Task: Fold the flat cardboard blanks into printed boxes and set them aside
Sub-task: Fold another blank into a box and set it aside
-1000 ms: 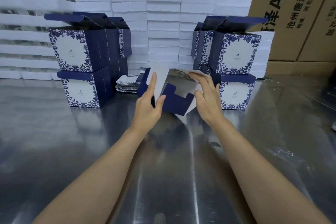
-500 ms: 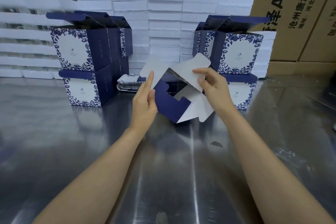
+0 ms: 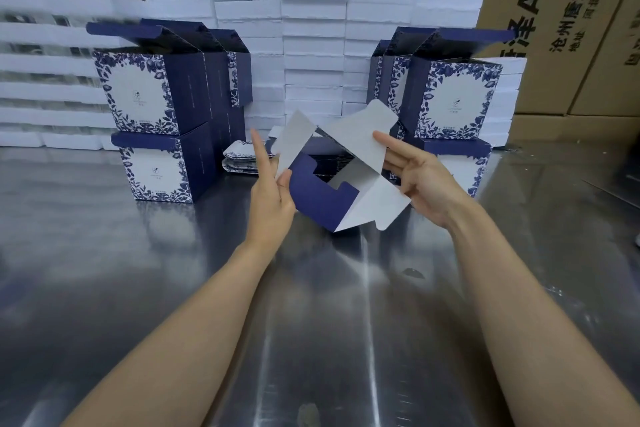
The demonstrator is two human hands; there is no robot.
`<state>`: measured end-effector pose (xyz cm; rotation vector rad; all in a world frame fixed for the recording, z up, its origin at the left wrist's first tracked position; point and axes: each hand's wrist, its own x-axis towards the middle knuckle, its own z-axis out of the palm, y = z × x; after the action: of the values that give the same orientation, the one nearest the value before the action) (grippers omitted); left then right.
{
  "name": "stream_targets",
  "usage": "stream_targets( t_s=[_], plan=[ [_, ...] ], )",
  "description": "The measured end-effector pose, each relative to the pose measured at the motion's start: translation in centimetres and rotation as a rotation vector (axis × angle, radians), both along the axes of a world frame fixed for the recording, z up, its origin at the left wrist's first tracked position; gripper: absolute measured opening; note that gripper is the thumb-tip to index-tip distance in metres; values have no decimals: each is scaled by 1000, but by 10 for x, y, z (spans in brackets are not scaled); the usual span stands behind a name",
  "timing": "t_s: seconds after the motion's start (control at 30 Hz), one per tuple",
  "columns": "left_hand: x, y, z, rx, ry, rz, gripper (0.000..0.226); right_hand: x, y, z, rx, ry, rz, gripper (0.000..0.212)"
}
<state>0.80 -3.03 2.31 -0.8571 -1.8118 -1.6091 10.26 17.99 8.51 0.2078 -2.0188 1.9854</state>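
A half-opened cardboard blank (image 3: 322, 199), navy outside and white inside, is held above the steel table (image 3: 207, 288) with its bottom flaps spread toward me. My left hand (image 3: 272, 194) pinches its left white flap between thumb and fingers, index finger pointing up. My right hand (image 3: 420, 180) holds the right side, thumb on the upper white flap and fingers behind the panel. Folded blue-and-white floral boxes stand stacked two high at the left (image 3: 152, 114) and at the right (image 3: 453, 97), top lids open. A pile of flat blanks (image 3: 240, 158) lies behind my hands.
White foam trays (image 3: 313, 45) are stacked in rows along the back. Brown shipping cartons (image 3: 540, 10) with black print rise behind them. Bare shiny steel stretches in front of me and to both sides.
The blank has been opened up: the flaps that lay closed over the box end now spread apart. My right hand shifted outward to the right, my left hand stayed on the left flap.
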Motion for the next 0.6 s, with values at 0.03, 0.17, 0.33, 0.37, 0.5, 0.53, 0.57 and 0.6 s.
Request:
stream_targets(
  t_s=[0.03,0.17,0.33,0.37,0.5,0.53,0.57,0.6],
  plan=[
    [-2,-1,-1,-8,2,20,78,0,-1,-1,22,7,1,93],
    [-6,-7,3,-76,128,7,59,0,-4,0,-140,-15,66,84],
    [-6,-6,1,-205,251,32,53,1,-5,3,-330,22,87,76],
    [-7,-6,0,-227,238,20,56,2,-4,4,-360,40,102,75],
    [-8,-7,-2,-324,104,-135,98,4,0,7,-412,85,190,60],
    [-9,-8,-2,-358,84,-164,108,5,0,7,-393,86,209,59],
    [-10,-8,-2,-406,76,-182,118,5,0,7,-369,83,215,58],
    [-11,-8,-3,-461,80,-189,125,4,0,7,-333,83,201,56]
  ],
)
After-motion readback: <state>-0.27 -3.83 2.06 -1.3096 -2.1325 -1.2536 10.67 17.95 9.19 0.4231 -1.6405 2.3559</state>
